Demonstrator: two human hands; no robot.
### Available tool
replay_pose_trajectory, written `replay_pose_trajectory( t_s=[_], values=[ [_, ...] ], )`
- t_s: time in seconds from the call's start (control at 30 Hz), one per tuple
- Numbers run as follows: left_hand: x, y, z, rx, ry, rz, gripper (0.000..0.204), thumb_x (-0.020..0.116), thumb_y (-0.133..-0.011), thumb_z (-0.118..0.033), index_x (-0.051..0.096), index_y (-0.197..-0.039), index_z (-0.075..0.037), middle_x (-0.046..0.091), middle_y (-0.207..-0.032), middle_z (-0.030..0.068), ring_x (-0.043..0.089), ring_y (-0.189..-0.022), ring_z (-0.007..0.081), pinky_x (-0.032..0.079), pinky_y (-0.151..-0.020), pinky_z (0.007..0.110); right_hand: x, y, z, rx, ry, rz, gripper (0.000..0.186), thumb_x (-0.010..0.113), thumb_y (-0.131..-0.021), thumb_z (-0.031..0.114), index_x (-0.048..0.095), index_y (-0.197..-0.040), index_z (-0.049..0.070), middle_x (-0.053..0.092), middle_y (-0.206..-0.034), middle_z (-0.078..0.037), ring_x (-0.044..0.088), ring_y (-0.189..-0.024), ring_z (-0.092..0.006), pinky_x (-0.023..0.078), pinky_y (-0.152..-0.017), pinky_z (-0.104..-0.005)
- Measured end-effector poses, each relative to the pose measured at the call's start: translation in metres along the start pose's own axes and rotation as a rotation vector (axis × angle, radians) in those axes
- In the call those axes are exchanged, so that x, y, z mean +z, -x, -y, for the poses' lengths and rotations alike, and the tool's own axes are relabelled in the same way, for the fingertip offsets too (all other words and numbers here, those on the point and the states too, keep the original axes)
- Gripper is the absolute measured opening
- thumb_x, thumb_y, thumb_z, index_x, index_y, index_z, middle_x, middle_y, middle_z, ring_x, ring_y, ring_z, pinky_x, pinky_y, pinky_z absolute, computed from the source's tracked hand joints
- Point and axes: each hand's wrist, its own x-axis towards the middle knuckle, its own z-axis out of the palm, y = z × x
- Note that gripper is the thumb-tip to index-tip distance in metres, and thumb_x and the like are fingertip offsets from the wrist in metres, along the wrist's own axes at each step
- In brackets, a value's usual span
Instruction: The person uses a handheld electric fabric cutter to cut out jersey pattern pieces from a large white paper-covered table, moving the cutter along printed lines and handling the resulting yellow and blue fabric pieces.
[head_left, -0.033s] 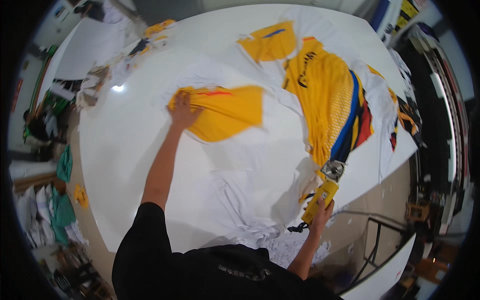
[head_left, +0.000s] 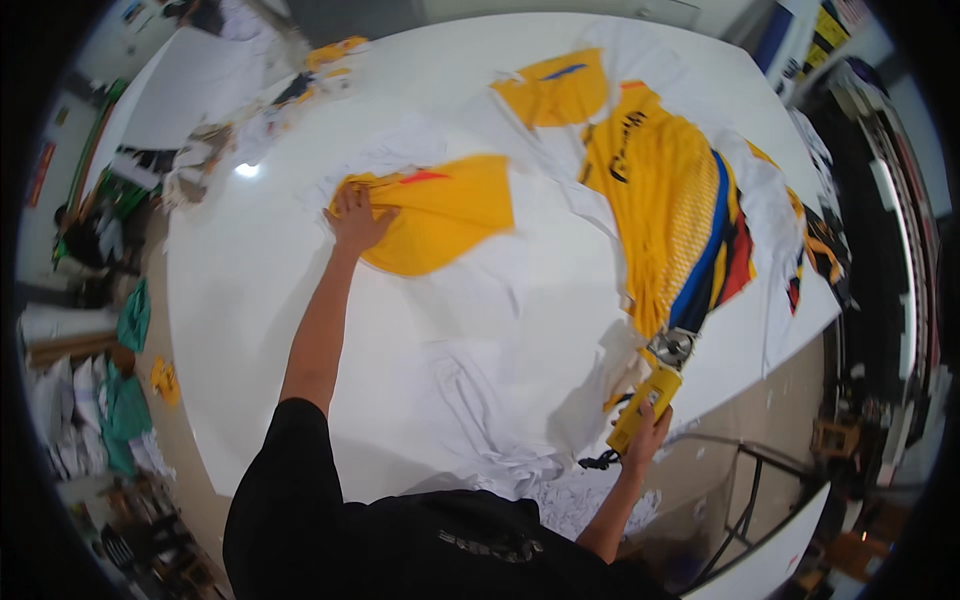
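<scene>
My left hand (head_left: 360, 220) lies flat, fingers spread, on the left end of a yellow fabric piece (head_left: 455, 210) with a small red stripe. The piece's right side is slightly blurred. In my right hand (head_left: 648, 435) is a yellow handheld electric rotary cutter (head_left: 640, 410), gripped round its body, its round metal blade head (head_left: 672, 347) pointing away from me. Just beyond the blade lies a larger yellow garment panel (head_left: 655, 190) with blue, black and red bands. A smaller yellow piece (head_left: 555, 90) with a blue stripe is farther back.
All this rests on a large white table (head_left: 270, 330). White cloth (head_left: 480, 420) is bunched toward me, with white scraps (head_left: 590, 500) below it. Offcuts (head_left: 210, 150) pile up at the far left. Dark racking (head_left: 875, 230) runs along the right side.
My left hand and the yellow piece under it have shifted slightly left across the table. The right hand keeps hold of the cutter in nearly the same place.
</scene>
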Motion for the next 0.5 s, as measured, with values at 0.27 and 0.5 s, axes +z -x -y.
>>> replay_pose_trajectory(
  t_s=[0.27, 0.5],
  values=[
    [0.0, -0.027, 0.003, 0.042, 0.234, 0.193, 0.084, 0.048, -0.101, -0.071, 0.023, -0.171, -0.031, 0.005, -0.18, 0.0152, 0.005, -0.163, 0.0478, 0.01, -0.12, 0.081, 0.058, 0.018, 0.027, -0.025, -0.012, 0.113, 0.036, 0.064, -0.102, 0.026, 0.049, -0.125, 0.004, 0.062, -0.1, -0.015, 0.069, -0.074, -0.0236, 0.062, -0.057, -0.037],
    [-0.017, 0.231, 0.15, 0.37, 0.282, 0.356, 0.061, 0.066, -0.101, -0.052, 0.054, -0.154, -0.024, 0.034, -0.171, 0.0099, 0.026, -0.16, 0.0379, 0.01, -0.123, 0.076, 0.062, 0.036, 0.026, -0.093, 0.013, 0.251, 0.045, 0.064, -0.103, 0.026, 0.046, -0.137, 0.003, 0.061, -0.105, -0.015, 0.07, -0.079, -0.0238, 0.064, -0.058, -0.0374]
  ],
)
